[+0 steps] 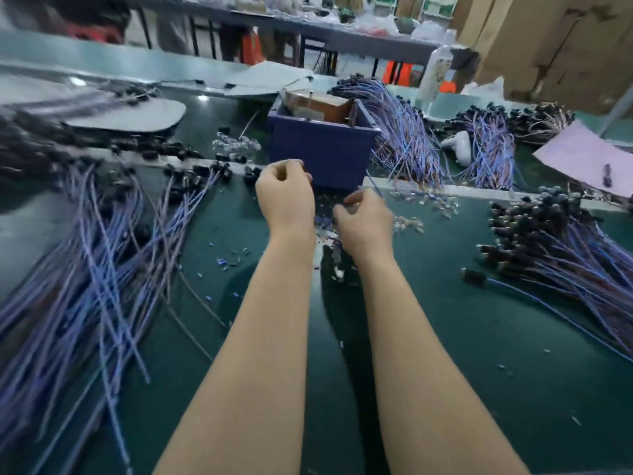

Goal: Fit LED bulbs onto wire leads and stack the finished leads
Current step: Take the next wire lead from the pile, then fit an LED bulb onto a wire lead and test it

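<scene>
My left grip (286,197) is clenched in front of the blue bin (323,156); whether it holds a bulb I cannot tell. My right grip (364,222), just beside it, appears pinched on a thin blue lead (374,186) that rises from the fingertips.

The view is smeared, so I could easily misalign a bulb's legs with the lead's socket and bend them. Loose clear bulbs (409,222) lie on the desk (445,337) right of my right wrist, and a careless sweep would scatter them. The stacked leads (555,241) at centre right and the sprawled leads (102,255) at lower left could get mixed.

The bin holds a brown block (318,106) with metal pins; anything beneath is hidden.
</scene>
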Motion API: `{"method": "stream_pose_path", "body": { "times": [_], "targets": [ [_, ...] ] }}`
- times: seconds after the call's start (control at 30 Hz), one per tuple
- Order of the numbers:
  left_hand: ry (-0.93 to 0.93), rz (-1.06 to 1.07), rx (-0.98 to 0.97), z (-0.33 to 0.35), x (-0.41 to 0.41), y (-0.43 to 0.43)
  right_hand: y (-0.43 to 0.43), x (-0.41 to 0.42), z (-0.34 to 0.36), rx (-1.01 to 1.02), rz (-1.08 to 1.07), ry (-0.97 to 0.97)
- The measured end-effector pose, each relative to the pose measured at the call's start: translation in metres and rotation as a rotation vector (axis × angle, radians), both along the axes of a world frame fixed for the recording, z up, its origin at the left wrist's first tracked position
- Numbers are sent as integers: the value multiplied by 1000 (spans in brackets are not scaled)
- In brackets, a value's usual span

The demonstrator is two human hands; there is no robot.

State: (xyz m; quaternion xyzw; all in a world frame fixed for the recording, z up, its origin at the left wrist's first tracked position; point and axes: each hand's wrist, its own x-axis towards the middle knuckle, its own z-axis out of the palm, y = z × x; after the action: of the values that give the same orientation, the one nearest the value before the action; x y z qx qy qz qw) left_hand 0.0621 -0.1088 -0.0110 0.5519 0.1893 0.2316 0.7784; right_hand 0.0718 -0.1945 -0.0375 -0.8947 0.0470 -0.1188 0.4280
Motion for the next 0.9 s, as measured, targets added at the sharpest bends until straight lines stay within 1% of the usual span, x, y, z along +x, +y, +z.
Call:
{"method": "stream_pose_path", "body": {
  "times": [0.07,0.13,0.23,0.27,0.33,0.37,0.43,0.53,0.77,0.83,0.9],
  "targets": [
    [-30,97,16,6,-2,21,33,-2,4,15,153,-46],
    [-68,177,35,13,-6,42,71,-6,6,-18,335,-21],
    [-94,260,50,18,-13,71,121,-11,1,117,484,193],
    [-97,282,49,19,-15,80,134,-11,-4,46,511,247],
    [-103,314,28,19,-18,97,155,-11,-14,-201,491,239],
    [-105,329,7,19,-19,104,163,-11,-16,-287,464,181],
    [-101,359,-45,19,-19,115,174,-12,-17,-359,418,74],
    [-94,373,-95,16,-18,123,182,-7,-16,-366,358,114],
    [-88,349,-126,12,-15,124,185,2,0,-256,363,303],
    [-81,352,-129,13,-15,124,182,4,3,-207,383,319],
    [-88,369,-131,13,-16,124,177,3,3,-106,372,299]
  ]
}}
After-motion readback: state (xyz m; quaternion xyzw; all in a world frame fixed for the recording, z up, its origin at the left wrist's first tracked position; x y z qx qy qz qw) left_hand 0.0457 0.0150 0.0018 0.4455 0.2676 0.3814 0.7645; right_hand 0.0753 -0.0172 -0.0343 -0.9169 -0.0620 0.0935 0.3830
